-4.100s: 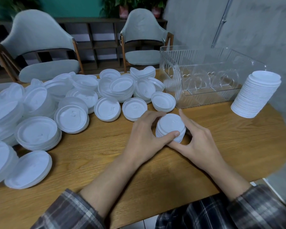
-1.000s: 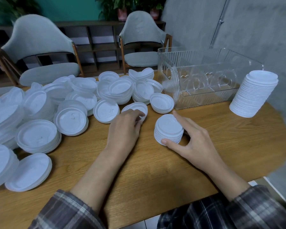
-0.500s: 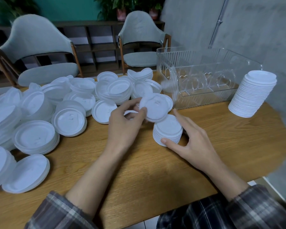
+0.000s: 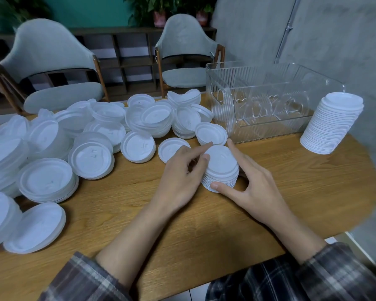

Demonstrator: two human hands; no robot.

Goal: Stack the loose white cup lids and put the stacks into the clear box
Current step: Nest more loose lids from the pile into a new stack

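Oval wooden desk (image 4: 291, 183) against a grey concrete wall (image 4: 334, 29). Left hand (image 4: 182, 172) and right hand (image 4: 255, 189) grip the short white plastic lid stack (image 4: 223, 165) between them.

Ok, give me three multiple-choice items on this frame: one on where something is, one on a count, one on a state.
1. Where does the tall stack stand relative to the clear box?
A) inside it
B) on top of it
C) on the table, to its right

2. How many chairs stand behind the table?
A) one
B) two
C) four

3. The small stack is:
A) resting on the table between the left hand and the right hand
B) lifted in the air
C) toppled over

Answers
1 C: it stands on the table beside the box's right wall.
2 B: two padded chairs show at the far side.
3 A: its base sits on the table, the right thumb and forefinger round it and the left fingertips at its top.
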